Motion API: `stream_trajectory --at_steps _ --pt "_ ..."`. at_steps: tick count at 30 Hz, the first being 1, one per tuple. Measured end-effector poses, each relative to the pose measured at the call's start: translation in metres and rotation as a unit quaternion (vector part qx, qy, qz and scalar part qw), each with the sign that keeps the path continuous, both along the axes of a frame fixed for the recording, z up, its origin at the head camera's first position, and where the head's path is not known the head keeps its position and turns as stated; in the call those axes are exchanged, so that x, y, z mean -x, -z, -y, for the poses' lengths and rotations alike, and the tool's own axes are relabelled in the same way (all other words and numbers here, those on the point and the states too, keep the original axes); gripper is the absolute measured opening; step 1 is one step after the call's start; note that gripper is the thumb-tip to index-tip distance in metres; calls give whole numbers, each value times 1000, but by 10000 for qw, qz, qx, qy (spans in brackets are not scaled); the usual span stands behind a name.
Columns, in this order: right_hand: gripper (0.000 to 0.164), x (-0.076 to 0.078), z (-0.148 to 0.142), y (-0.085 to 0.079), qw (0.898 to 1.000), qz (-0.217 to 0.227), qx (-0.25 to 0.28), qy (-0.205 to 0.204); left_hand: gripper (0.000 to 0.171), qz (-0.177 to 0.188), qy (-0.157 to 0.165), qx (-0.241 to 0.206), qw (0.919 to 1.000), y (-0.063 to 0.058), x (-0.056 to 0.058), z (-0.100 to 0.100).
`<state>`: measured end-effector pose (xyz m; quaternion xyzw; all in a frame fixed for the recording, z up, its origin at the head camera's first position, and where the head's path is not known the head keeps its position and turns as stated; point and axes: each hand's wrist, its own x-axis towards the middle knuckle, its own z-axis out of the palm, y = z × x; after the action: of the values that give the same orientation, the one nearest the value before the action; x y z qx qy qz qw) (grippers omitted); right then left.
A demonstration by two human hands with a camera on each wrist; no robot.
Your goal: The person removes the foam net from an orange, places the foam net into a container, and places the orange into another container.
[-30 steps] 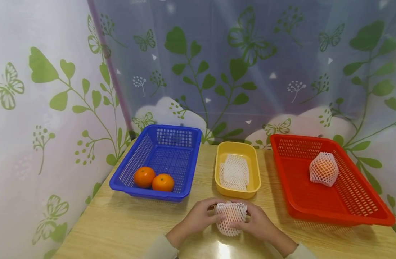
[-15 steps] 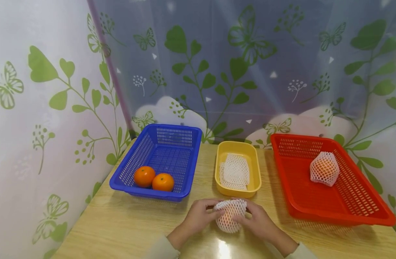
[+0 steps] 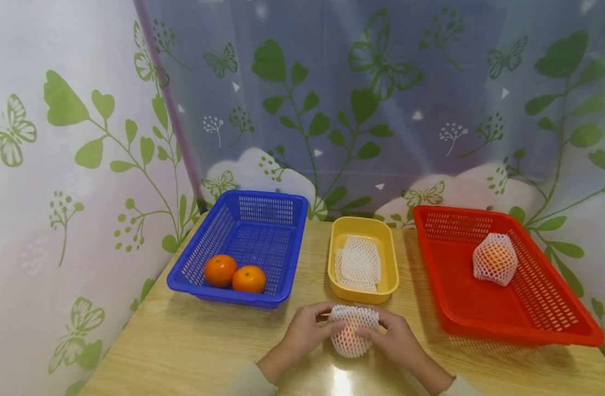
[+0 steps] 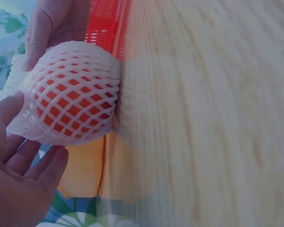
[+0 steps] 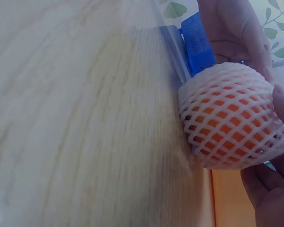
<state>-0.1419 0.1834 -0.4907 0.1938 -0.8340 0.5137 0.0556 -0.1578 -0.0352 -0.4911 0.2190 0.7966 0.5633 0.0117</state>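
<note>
Between my two hands, close over the table's front part, is an orange inside a white foam net sleeve. Orange skin shows through the diamond holes in both wrist views. My left hand grips the sleeve from the left, thumb on its near face and fingers round the side. On the opposite side my right hand holds it the same way, its thumb pressing the net. The sleeve's loose upper edge rises above the fruit. The far fingertips are partly hidden behind it in the head view.
A blue basket at left holds two bare oranges. Behind my hands, a yellow tray contains flat foam nets. The red basket at right holds one netted orange. A patterned curtain hangs behind the wooden table.
The netted orange tipped slightly between my hands half a second ago and is more upright now. Its net top has shifted a little and spread wider. The baskets and tray have stayed put.
</note>
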Motion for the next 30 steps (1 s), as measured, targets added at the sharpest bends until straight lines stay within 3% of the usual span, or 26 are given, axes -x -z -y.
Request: stream_trajectory --at_steps 9,18,22,26,30 --pt "23 -2 4 0 9979 -451 437 179 41 118 186 11 9998 -3 -1 0" --pt "23 -5 10 -1 9930 -825 544 652 42 88 312 75 9994 -1 -1 -2" --pt "22 -5 8 1 9930 -823 506 673 41 113 336 103 9993 1 0 -2" --pt "32 -4 6 -1 9965 -435 255 670 40 186 348 99 9992 1 0 -2" --pt "52 -4 5 -4 9978 369 -25 552 36 112 319 143 9993 1 0 -1"
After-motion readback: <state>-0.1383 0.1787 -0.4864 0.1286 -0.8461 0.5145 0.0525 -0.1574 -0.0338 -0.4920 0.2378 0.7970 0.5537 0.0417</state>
